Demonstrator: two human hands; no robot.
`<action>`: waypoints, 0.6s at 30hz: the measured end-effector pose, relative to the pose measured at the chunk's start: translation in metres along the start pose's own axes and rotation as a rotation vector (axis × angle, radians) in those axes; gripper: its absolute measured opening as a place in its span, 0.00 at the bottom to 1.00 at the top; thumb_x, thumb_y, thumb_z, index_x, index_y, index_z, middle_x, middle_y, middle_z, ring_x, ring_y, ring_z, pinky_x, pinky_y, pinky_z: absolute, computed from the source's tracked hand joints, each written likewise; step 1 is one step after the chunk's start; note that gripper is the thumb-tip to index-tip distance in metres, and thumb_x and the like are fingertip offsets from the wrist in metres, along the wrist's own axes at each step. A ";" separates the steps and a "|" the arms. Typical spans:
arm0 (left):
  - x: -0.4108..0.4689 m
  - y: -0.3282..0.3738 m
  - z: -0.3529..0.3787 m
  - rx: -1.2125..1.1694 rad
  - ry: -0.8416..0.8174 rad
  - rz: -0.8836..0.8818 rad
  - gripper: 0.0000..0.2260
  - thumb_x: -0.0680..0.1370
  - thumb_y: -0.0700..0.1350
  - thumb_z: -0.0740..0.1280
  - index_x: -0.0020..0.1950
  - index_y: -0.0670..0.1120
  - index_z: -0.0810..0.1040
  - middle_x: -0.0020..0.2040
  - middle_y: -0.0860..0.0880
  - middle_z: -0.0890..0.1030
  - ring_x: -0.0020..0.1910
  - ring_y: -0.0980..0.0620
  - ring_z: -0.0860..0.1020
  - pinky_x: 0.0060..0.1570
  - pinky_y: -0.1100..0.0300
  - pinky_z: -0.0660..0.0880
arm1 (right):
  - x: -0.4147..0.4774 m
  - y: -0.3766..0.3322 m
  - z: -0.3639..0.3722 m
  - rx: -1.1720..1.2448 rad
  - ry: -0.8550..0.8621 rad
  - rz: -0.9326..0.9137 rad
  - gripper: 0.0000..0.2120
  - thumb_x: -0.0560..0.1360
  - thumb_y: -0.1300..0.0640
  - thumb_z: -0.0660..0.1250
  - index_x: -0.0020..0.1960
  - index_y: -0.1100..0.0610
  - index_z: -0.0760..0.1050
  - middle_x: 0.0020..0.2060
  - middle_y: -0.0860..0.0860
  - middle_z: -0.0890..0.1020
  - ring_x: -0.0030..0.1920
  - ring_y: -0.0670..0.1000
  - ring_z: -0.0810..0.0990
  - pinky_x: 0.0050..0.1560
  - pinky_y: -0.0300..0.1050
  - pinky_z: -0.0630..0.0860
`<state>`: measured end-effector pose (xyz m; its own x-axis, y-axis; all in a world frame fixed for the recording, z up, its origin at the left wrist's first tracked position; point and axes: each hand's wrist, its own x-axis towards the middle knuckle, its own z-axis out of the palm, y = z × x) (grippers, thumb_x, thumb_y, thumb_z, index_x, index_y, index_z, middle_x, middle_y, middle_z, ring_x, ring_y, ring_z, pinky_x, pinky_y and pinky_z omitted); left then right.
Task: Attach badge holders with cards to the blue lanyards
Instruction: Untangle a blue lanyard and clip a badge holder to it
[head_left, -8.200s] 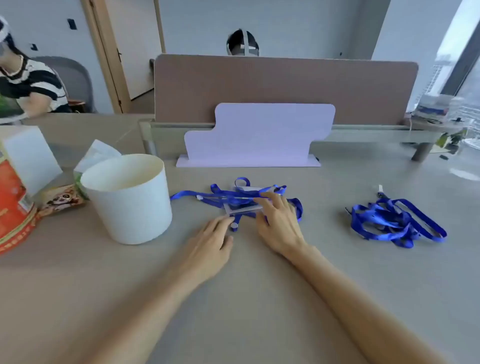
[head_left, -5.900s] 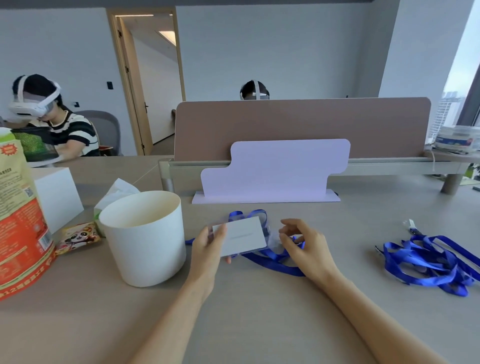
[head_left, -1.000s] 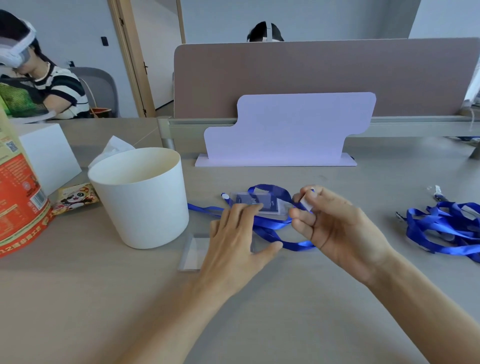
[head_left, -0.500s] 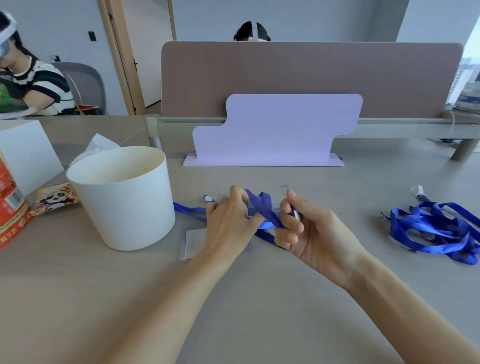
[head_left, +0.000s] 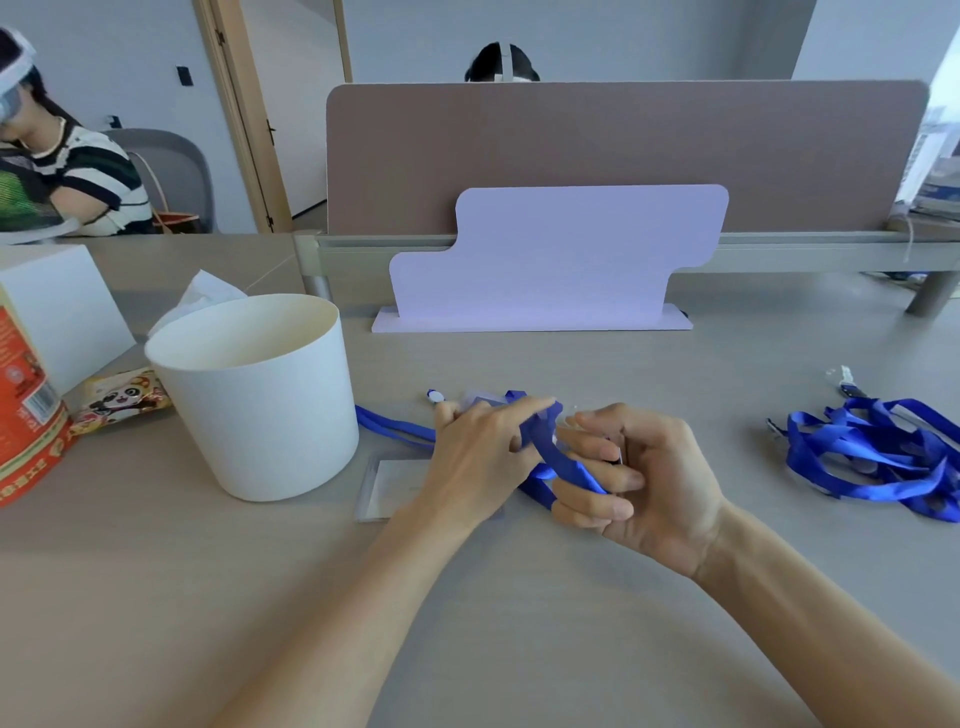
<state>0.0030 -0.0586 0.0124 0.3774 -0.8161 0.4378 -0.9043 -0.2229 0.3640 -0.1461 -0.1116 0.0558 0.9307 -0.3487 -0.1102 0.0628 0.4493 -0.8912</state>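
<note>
A blue lanyard (head_left: 558, 460) runs between both hands at the desk's middle. My left hand (head_left: 480, 457) pinches the strap near its upper end. My right hand (head_left: 641, 480) curls round the strap's lower part, palm toward me, with a thin metal clip just showing by its fingers. The lanyard's tail (head_left: 392, 423) trails left along the desk. A clear badge holder with a white card (head_left: 387, 486) lies flat under my left wrist, partly hidden. Another clear holder (head_left: 480, 399) shows behind my left fingers.
A white bucket (head_left: 254, 395) stands left of my hands. Further left are a tissue box (head_left: 57, 306), a snack packet (head_left: 122, 400) and an orange canister (head_left: 23, 410). A pile of blue lanyards (head_left: 878, 452) lies at right. A lilac stand (head_left: 556, 260) and desk divider (head_left: 623, 150) are behind.
Both hands have closed on the same lanyard strap and lifted it off the desk; the right hand's fingers have curled tighter around it. The badge holder stays flat by the bucket.
</note>
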 end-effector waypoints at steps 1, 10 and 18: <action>0.000 0.000 0.000 -0.035 -0.063 0.029 0.19 0.76 0.53 0.53 0.64 0.63 0.73 0.30 0.56 0.71 0.41 0.58 0.70 0.49 0.58 0.55 | 0.000 0.001 0.000 -0.002 -0.005 0.006 0.14 0.70 0.57 0.59 0.28 0.54 0.59 0.21 0.48 0.51 0.19 0.48 0.57 0.30 0.44 0.53; 0.001 -0.005 0.002 -0.126 0.036 -0.092 0.09 0.75 0.38 0.59 0.43 0.50 0.75 0.33 0.54 0.75 0.38 0.50 0.73 0.49 0.55 0.65 | -0.001 -0.003 -0.006 0.066 0.012 -0.052 0.17 0.64 0.56 0.65 0.30 0.54 0.55 0.21 0.47 0.51 0.19 0.47 0.54 0.27 0.42 0.55; 0.007 -0.024 -0.002 -0.331 0.084 -0.310 0.13 0.77 0.36 0.57 0.51 0.50 0.77 0.45 0.54 0.81 0.45 0.51 0.78 0.44 0.57 0.75 | -0.003 -0.008 -0.008 0.060 0.111 -0.121 0.15 0.68 0.55 0.60 0.30 0.53 0.53 0.23 0.48 0.51 0.23 0.50 0.50 0.26 0.42 0.54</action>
<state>0.0274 -0.0576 0.0082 0.6474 -0.6886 0.3267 -0.6390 -0.2568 0.7251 -0.1520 -0.1208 0.0599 0.8696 -0.4906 -0.0550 0.1962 0.4456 -0.8735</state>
